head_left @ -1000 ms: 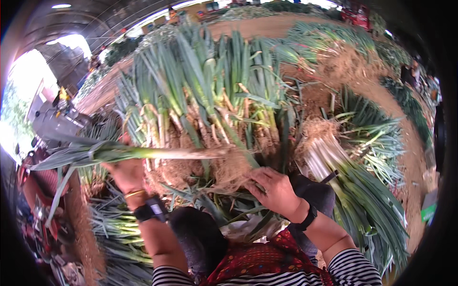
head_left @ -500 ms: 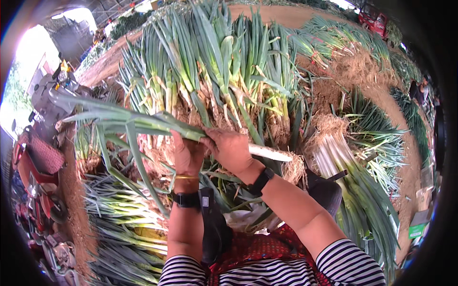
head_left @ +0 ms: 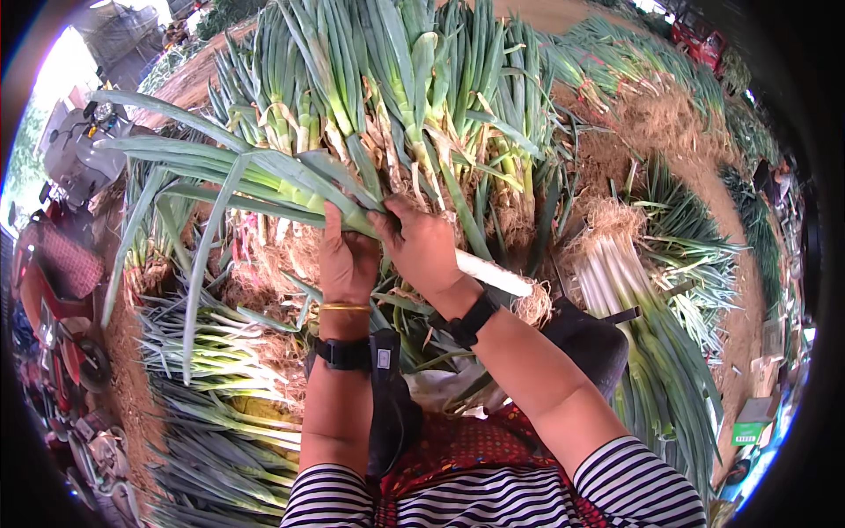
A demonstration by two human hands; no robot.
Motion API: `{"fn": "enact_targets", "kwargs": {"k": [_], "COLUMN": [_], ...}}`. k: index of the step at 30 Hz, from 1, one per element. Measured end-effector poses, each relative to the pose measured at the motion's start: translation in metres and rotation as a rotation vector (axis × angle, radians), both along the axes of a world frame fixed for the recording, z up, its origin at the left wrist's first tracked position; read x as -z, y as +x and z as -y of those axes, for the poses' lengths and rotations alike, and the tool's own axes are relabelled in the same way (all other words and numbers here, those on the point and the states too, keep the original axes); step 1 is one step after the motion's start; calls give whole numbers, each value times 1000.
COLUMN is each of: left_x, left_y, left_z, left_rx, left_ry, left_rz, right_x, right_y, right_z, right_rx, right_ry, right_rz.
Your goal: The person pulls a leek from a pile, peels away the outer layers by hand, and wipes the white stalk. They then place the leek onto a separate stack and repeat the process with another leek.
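Both my hands are on one long green onion (head_left: 495, 273), held crosswise in front of me. Its white stem and hairy roots point right; its long green leaves spread out to the left. My left hand (head_left: 349, 264) is closed round the stalk where the leaves begin. Just right of it, my right hand (head_left: 421, 244) pinches the stalk, fingers bent over a leaf base. Behind my hands stand upright bunches of green onions (head_left: 352, 84). By my right knee lies a bundle of cleaned green onions (head_left: 629, 308) with white stems and roots facing away.
More green onions (head_left: 220, 352) lie in a pile at the left. Further heaps with tangled roots (head_left: 660, 119) are at the far right. A red motorbike (head_left: 66, 326) stands at the left edge. A green and white box (head_left: 753, 422) sits at the right.
The leaf end of the onion has swung, with its leaves now spread wider and hanging lower at the left. Both hands stay closed on the stalk, nearly in place.
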State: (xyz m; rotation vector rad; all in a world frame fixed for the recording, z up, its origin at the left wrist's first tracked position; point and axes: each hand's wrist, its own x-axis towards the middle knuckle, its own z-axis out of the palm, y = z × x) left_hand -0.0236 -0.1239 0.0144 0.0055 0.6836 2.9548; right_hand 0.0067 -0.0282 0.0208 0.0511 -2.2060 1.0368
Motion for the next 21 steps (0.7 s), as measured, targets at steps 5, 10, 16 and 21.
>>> {"fn": "enact_targets", "kwargs": {"k": [5,10,16,21], "left_x": [-4,-12,-12,-25], "left_y": [-3,-12,-28,-23], "left_z": [5,45,91,94], "left_rx": [38,-152,-324,-408], "left_ry": [54,143,-198,-326], "left_rz": [-129,-142,-126,-13], "right_x": [3,-20,87,111], "right_y": [-8,55,139,170], "right_z": [-32,-72,-148,-197], "right_rx": [-194,-285,-233,-304], "right_ry": [-884,-1021,309,860], "right_rz": [66,468,509,1387]}}
